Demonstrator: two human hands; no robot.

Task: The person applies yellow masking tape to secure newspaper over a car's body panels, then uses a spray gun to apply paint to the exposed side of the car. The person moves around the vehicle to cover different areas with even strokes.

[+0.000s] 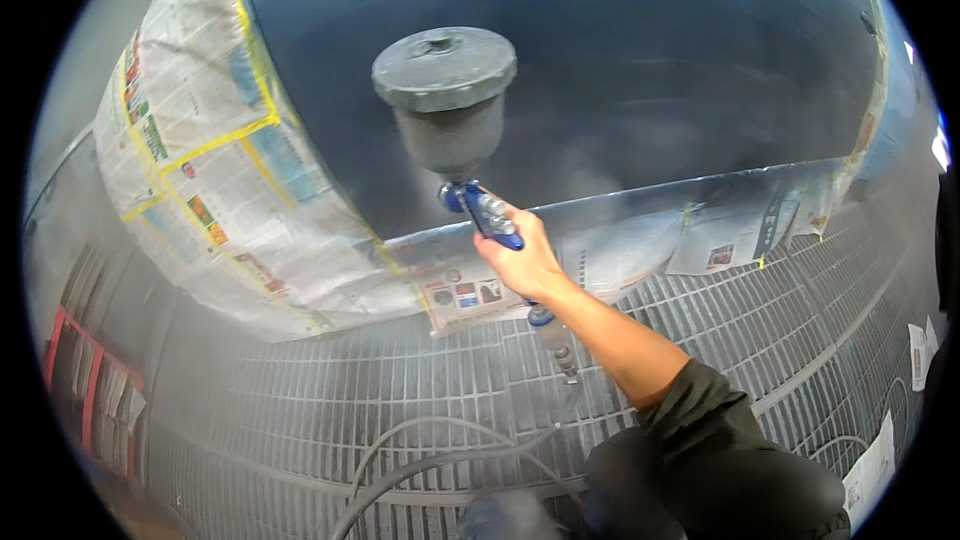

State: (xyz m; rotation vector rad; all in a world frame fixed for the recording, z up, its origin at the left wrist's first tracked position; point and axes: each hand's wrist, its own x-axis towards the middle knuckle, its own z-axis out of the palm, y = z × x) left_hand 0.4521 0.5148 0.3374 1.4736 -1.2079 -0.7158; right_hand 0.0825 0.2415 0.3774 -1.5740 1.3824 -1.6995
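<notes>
We count one spray gun [483, 218], blue-bodied, with one grey cup [450, 140] on top and one round lid [445, 65] closing it. The gun is in front of the lower left part of one large dark panel [660, 90]; we cannot tell how wide the gap between them is. Our right hand [522, 258] is closed around the gun's handle, fingers wrapped at the front; whether the trigger is pressed we cannot make out. Our left hand is outside the view, so we cannot tell its state. Below the right hand we see one blue and silver fitting [555, 343]. Newspaper sheets [310, 275], too overlapped to count, border the panel's left and lower edges, joined with strips of yellow tape [222, 145]. Underneath lies a grated floor [350, 380], crossed by a looping grey hose [430, 462]; we cannot tell whether its loops are one length. One red rack [92, 392] holding papers stands at the far left.
</notes>
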